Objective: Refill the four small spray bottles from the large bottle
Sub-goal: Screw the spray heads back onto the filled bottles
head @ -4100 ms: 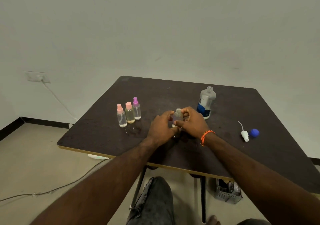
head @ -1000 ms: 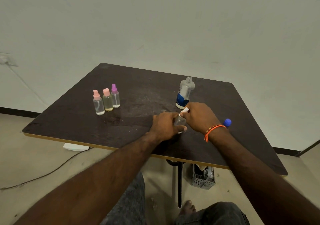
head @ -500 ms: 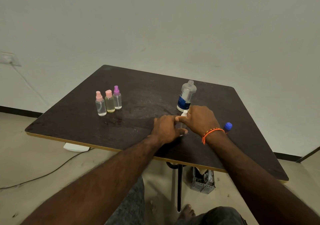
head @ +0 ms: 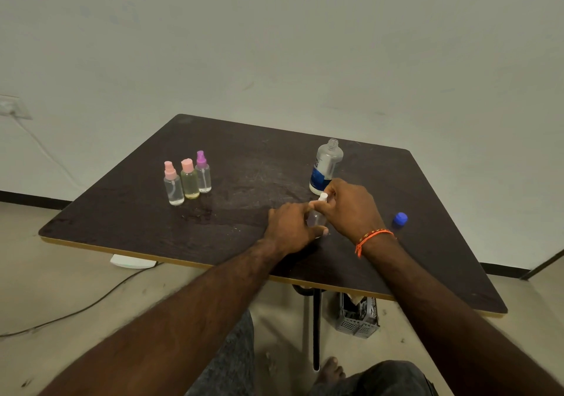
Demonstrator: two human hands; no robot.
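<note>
Firmly, both hands (head: pixel 293 227) around bottle (head: pixel 316 218).

Single head-worn wide-angle view, looking forward and down from the seated person's side of the dark table (head: pixel 244 182). Both forearms enter from the bottom edge, hands mid-frame. Far table edge meets the pale wall (head: pixel 274 44); floor (head: pixel 45 273) shows left and below.

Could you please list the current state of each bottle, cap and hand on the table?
large bottle: upright, uncapped.
blue cap: off, lying on the table.
three small spray bottles: upright, capped, grouped together.
fourth small bottle: held between both hands.
white spray top: at its neck, pinched.
left hand: gripping the bottle.
right hand: gripping the top.
</note>
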